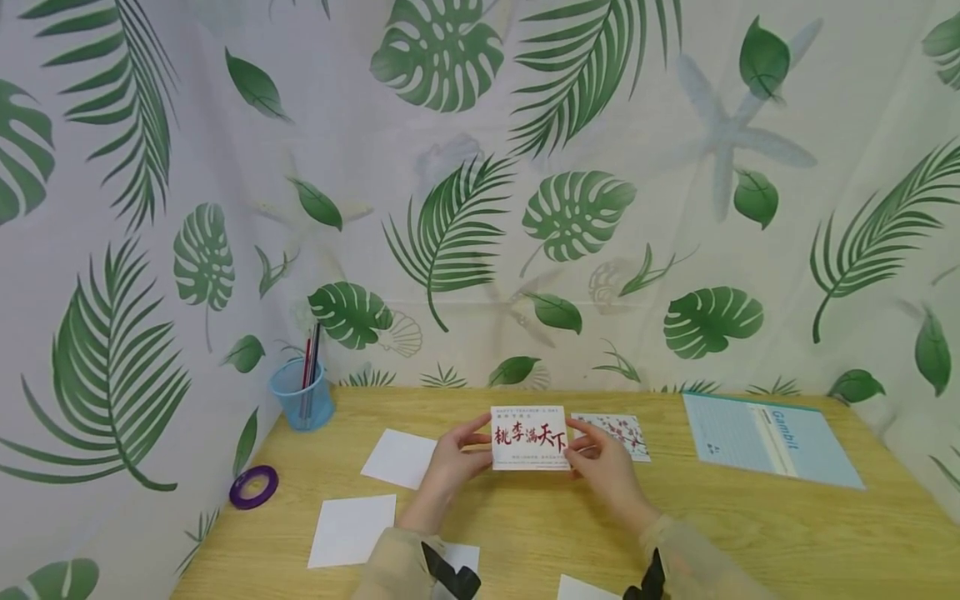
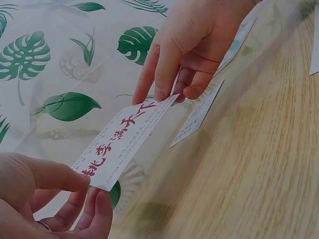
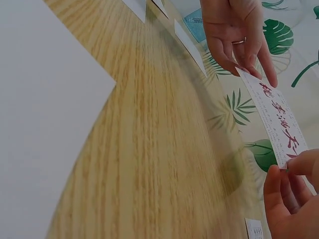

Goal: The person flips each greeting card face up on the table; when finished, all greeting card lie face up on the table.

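A white card with large red Chinese characters and small lines of print is held up above the table, its printed face toward the head camera. My left hand pinches its left edge between thumb and fingers. At the opposite edge, my right hand pinches it the same way. In the left wrist view the card slants between both hands. Behind the right hand lies a card with red blossom branches, partly covered by that hand.
White cards lie blank side up at the left and near front. A blue mesh pen cup with pencils stands at the back left, a purple tape roll nearer. A light blue notebook lies at the right. Leaf-patterned cloth hangs behind.
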### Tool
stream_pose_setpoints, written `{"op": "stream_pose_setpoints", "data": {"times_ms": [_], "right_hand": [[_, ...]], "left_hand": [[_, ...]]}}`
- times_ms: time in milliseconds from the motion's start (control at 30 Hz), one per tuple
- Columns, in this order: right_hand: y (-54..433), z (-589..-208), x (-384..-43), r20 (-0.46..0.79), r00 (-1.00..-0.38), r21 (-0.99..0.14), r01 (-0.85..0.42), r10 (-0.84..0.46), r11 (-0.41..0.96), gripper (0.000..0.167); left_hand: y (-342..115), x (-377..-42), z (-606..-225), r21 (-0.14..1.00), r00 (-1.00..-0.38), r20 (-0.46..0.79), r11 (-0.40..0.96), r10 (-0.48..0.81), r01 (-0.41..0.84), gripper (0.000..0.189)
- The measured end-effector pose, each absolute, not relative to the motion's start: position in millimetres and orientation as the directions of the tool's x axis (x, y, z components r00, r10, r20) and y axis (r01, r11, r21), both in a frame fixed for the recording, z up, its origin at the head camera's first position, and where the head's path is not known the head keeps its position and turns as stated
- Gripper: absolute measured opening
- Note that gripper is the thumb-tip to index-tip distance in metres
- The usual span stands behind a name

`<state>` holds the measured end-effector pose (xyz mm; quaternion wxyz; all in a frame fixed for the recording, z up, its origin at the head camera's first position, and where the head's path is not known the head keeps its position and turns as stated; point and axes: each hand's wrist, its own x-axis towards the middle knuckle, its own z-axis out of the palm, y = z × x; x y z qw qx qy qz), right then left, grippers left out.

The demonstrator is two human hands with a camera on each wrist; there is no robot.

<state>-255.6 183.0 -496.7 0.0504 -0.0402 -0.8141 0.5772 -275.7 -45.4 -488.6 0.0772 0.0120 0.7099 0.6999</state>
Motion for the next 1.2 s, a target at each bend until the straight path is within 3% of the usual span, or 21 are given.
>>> {"op": "stream_pose_setpoints", "data": {"times_ms": [467, 1200], "right_hand": [[194, -502, -264, 0.021, -0.995, -0.892, 0.023, 0.093, 0.452, 0.052], [197, -506, -269, -0.036, -0.996, -0.871, 0.074, 0.087, 0.486, 0.048]], "left_hand": [[-38, -283, -495, 0.99, -0.978, -0.138, 0.046, 0.159, -0.133, 0.062], [-34, -287, -503, 0.977, -0.962, -0.207, 0.087, 0.177, -0.194, 0.058]]}}
